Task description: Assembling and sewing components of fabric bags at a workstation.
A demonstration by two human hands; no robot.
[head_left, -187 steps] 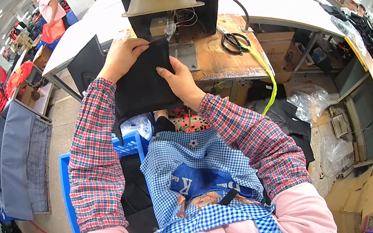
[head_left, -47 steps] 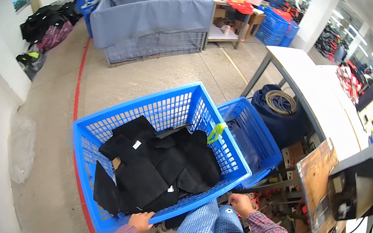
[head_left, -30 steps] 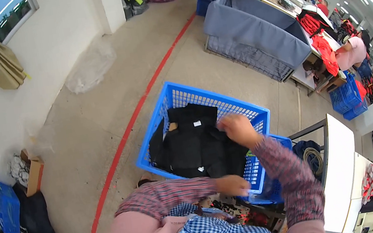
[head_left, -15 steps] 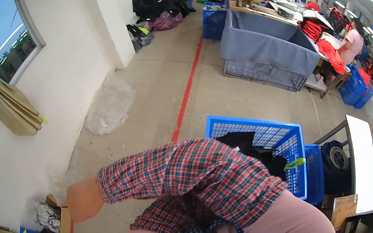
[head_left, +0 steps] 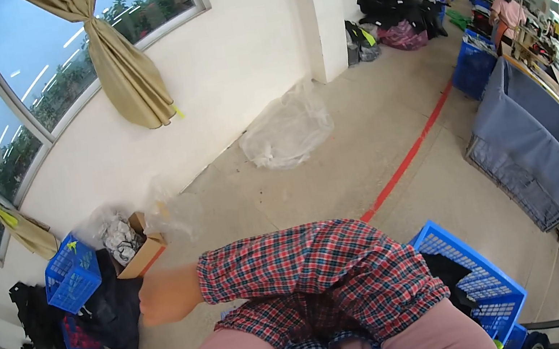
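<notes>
The right hand (head_left: 169,295), motion-blurred so that its opening and any grip cannot be determined, extends left near the dark cloth (head_left: 118,311) and open cardboard box (head_left: 146,257), the cloth adjoining a blue plastic basket (head_left: 72,280); the left hand is hidden.

Box (head_left: 145,258): matt cardboard. Left of it, a basket (head_left: 74,281) of smooth plastic; above, a curtain (head_left: 125,75) of satiny cloth; right, glossy, crinkled film (head_left: 287,133).
</notes>
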